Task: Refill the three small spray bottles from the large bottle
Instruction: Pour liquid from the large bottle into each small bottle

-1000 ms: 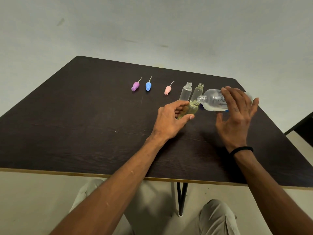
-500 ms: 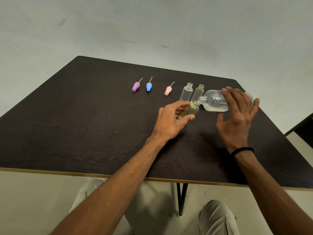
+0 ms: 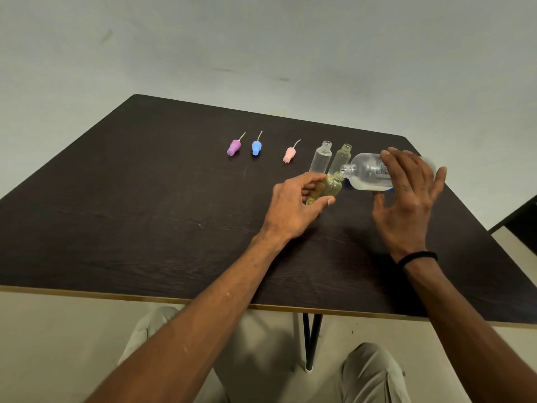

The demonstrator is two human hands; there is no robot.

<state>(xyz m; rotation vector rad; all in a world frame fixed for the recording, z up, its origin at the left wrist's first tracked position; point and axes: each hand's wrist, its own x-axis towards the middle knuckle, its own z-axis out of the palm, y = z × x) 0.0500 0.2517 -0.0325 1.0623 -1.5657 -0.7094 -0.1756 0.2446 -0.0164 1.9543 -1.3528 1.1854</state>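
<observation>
I'm mid-pour: my left hand curls its fingers round the yellow-tinted spray bottle, my right hand grips the tipped large bottle, spout at its mouth. Next, I judge, comes levelling off before overflow.

- The large bottle in the right hand sits a touch lower in the view than a second ago, though its tilt and its mouth against the small yellow bottle look the same.
- The left hand around the small yellow bottle shifts only very slightly to the right and down.
- The whole table drifts a little within the head view, which suggests the head moves rather than the things.
- Whether the liquid level in either bottle differs cannot be told.
</observation>
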